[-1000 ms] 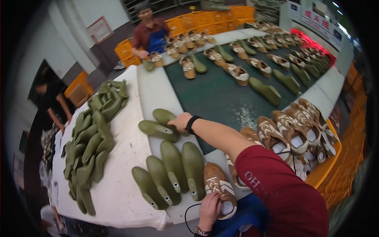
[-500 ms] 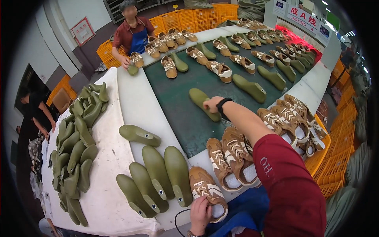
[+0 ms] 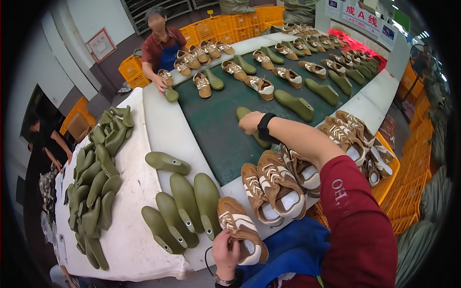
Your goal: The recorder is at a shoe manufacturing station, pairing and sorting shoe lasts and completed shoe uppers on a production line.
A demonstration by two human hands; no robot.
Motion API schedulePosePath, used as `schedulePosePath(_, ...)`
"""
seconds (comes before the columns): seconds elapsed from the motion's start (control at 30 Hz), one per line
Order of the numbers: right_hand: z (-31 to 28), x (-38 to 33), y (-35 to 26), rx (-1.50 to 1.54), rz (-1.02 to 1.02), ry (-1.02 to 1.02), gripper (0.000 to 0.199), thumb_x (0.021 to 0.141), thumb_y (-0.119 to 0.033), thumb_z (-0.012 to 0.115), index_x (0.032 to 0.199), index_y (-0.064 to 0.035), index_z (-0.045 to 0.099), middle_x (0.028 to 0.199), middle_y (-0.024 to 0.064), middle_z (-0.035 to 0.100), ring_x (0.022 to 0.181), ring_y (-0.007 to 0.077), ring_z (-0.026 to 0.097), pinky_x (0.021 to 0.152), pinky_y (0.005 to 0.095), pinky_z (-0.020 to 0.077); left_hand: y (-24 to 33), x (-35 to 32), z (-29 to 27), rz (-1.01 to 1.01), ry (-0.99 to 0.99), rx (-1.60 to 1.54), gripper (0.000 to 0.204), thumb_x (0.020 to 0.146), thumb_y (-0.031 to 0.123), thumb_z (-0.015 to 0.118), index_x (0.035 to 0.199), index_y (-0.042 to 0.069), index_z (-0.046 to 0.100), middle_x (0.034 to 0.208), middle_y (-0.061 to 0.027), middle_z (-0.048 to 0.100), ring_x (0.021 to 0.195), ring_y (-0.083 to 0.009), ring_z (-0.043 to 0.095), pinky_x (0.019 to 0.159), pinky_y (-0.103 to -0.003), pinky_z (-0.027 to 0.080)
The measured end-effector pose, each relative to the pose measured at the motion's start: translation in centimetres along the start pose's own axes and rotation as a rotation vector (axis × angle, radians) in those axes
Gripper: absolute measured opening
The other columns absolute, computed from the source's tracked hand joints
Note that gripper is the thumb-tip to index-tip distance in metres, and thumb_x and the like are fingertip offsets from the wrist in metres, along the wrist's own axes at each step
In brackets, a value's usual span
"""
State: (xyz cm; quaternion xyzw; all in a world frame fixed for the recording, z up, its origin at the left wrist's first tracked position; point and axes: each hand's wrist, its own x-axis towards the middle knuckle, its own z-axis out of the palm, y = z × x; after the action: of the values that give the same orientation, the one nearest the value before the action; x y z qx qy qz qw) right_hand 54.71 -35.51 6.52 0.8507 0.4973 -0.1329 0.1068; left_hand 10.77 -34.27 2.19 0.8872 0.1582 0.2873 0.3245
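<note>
My right hand (image 3: 250, 123) reaches across the green belt, its fingers closed over an olive-green shoe last (image 3: 260, 138) that lies on it. The hand hides the middle of that last. Low in the picture, my left hand (image 3: 226, 252) grips the side of a tan sneaker (image 3: 241, 229) with white stripes and laces, near its opening. Beside this sneaker, on its left, several green lasts (image 3: 207, 204) lie in a row on the white table edge. More tan sneakers (image 3: 280, 185) stand to its right, under my right arm.
Lasts and sneakers lie in pairs across the green belt (image 3: 204, 122). A large heap of lasts (image 3: 98, 180) covers part of the white cloth at left. Across the belt, a co-worker's hand (image 3: 160, 85) touches another last (image 3: 171, 94). Orange crates (image 3: 408, 192) stack at right.
The view has shifted slightly, with both my hands still on the same last and sneaker. My right hand and its last have moved slightly rightward. The co-worker's last has come closer to the belt.
</note>
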Motion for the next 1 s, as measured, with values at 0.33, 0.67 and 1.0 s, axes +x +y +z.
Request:
schedulePosePath(0.33,-8.6,-20.7,-18.6,0.332,-1.205,0.263,0.031,0.082,-0.028,0.061,0.104,-0.0066,0.057,0.077,0.0136,0.062,0.07,0.0313,0.061,0.059,0.0386,0.0498,3.1,7.9,-4.1,0.05,0.301,0.118,0.026,0.069,0.004,0.065,0.094,0.003,0.059,0.098,-0.0138,0.062,0.092,-0.0306,0.059,0.079,-0.038,0.048)
schedulePosePath(0.67,-8.7,-16.9,-15.6,0.157,-0.72,0.24,0.031,0.073,-0.023,0.063,0.102,-0.0093,0.061,0.077,0.0142,0.064,0.072,0.0338,0.063,0.065,0.042,0.0509,2.4,8.5,-5.2,0.044,0.348,0.063,0.045,0.074,0.016,0.069,0.114,0.004,0.052,0.125,-0.0198,0.045,0.111,-0.0351,0.048,0.092,-0.038,0.041)
schedulePosePath(1.0,-1.6,2.2,1.1,0.282,-0.003,0.293,0.03,0.068,-0.01,0.062,0.098,-0.0057,0.065,0.098,0.0164,0.064,0.092,0.0315,0.062,0.081,0.0378,0.0496,-7.4,6.6,-3.1,-0.241,0.113,0.803,0.065,0.067,0.046,0.071,0.117,0.008,0.052,0.117,-0.0112,0.052,0.117,-0.0375,0.038,0.088,-0.049,0.036)
